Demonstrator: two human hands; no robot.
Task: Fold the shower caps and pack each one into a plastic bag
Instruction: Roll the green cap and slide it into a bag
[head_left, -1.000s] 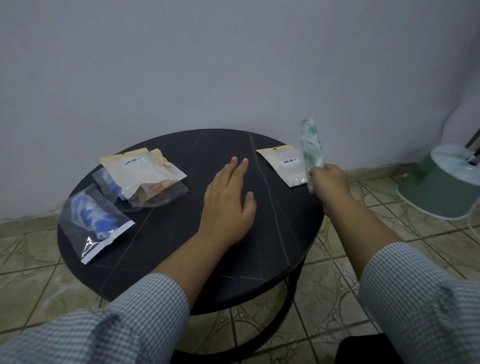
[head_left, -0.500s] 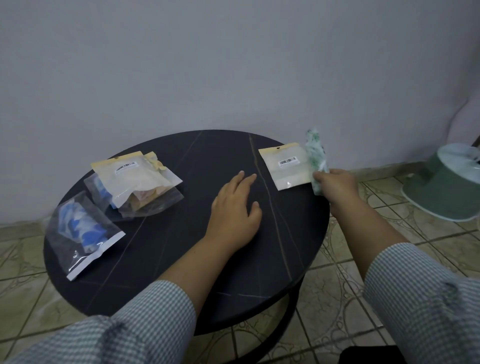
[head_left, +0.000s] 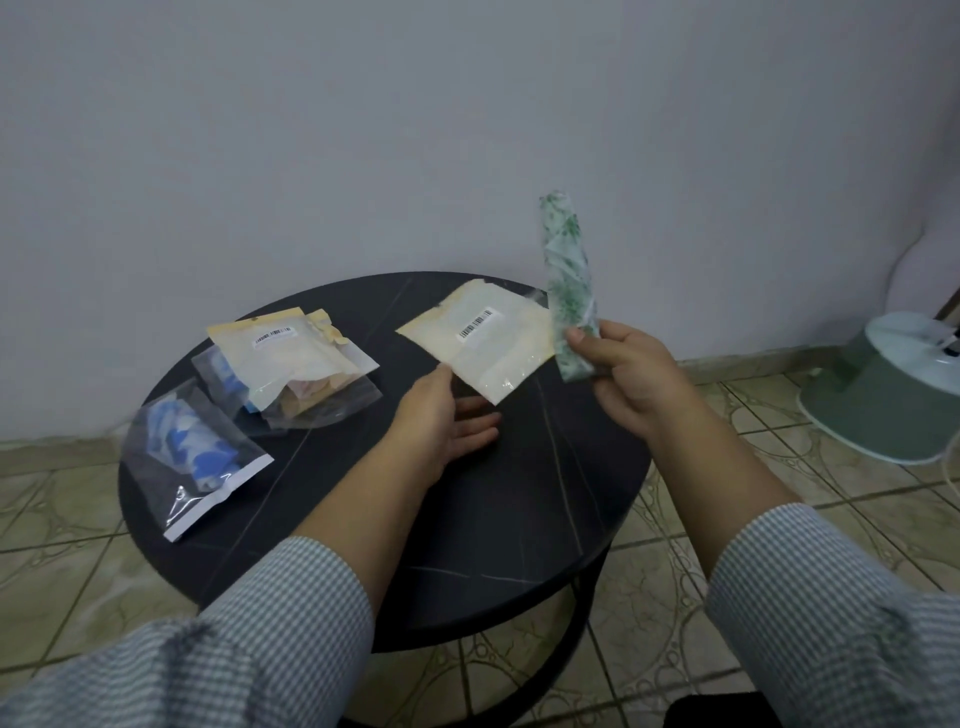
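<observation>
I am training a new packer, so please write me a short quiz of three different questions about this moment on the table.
1. True or false: the right hand grips the folded green cap.
2. Which thing does the left hand hold? A) the empty bag B) the bag with the blue cap C) nothing
3. Fill in: the green cap is not yet inside a ____.

Key: 1 true; 2 A; 3 bag
</observation>
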